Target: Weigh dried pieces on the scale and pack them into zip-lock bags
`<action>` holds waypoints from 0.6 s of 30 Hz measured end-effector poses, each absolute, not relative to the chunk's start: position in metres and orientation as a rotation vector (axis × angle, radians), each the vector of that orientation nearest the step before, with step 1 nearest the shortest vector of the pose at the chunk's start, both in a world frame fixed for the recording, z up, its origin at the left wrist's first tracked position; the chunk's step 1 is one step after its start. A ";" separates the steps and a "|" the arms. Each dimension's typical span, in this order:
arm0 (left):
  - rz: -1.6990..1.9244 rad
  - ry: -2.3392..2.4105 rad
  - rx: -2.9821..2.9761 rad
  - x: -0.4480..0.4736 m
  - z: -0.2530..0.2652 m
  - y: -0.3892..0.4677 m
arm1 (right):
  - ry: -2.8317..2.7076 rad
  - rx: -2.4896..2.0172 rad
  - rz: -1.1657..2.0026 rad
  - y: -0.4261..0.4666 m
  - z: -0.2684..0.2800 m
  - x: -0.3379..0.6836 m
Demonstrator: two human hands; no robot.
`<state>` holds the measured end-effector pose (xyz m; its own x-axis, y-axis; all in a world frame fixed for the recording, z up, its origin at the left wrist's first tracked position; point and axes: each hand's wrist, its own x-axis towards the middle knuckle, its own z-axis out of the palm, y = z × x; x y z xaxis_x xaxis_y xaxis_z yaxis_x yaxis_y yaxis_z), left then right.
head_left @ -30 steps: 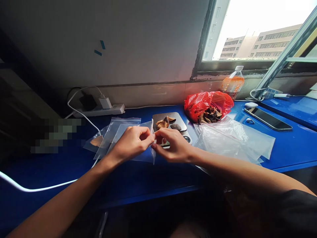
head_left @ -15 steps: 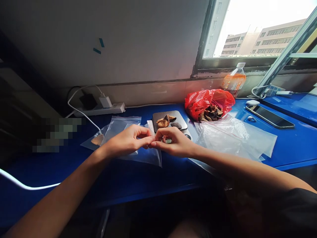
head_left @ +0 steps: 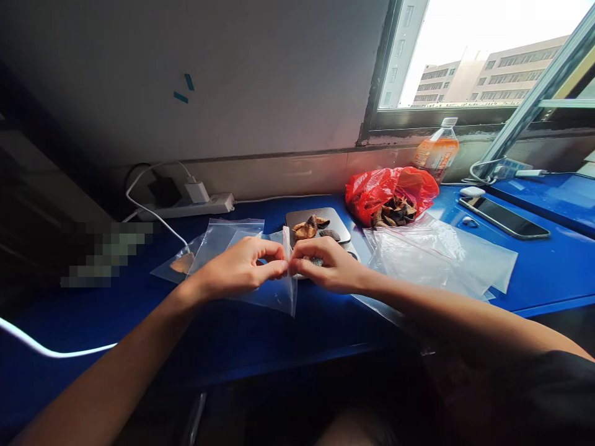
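Observation:
Both my hands pinch the top edge of a clear zip bag (head_left: 279, 298), which hangs over the blue table. My left hand (head_left: 242, 263) is closed on one side of the bag's mouth, fingers curled. Opposite it, my right hand (head_left: 328, 265) grips the other side with thumb and forefinger. Just behind them stands a kitchen scale (head_left: 341, 233) bearing several dried brown peel pieces (head_left: 305, 229); my right hand partly covers its display. More zip bags (head_left: 227, 230) lie left of my hands, one around a brown piece (head_left: 181, 264).
A red plastic bag (head_left: 362, 192) of dried peel stands behind the scale. Flat clear bags (head_left: 418, 260) spread to the right, near a phone (head_left: 504, 217) and an earbud (head_left: 470, 222). An orange drink bottle (head_left: 437, 152) and a power strip (head_left: 218, 203) stand along the wall.
My fingertips have drawn slightly apart, and the bag's edge now stands upright between them. The peel on the scale stays put.

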<state>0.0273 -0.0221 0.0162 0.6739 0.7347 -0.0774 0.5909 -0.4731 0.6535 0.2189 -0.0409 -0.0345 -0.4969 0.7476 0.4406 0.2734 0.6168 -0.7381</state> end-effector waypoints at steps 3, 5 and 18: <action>0.273 1.039 2.259 0.029 0.014 -0.024 | -2.070 -0.818 0.641 -0.041 -0.036 0.218; 0.272 1.043 2.291 0.030 0.013 -0.025 | -2.064 -0.833 0.562 -0.041 -0.038 0.217; 0.424 1.255 2.498 0.044 0.007 -0.036 | -2.035 -1.122 0.102 -0.045 -0.041 0.210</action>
<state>0.0435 -0.0357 0.0067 0.5719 0.8113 0.1215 0.7187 -0.5669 0.4025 0.2101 -0.0449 -0.0410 -0.2936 0.7431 0.6013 0.6794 0.6047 -0.4156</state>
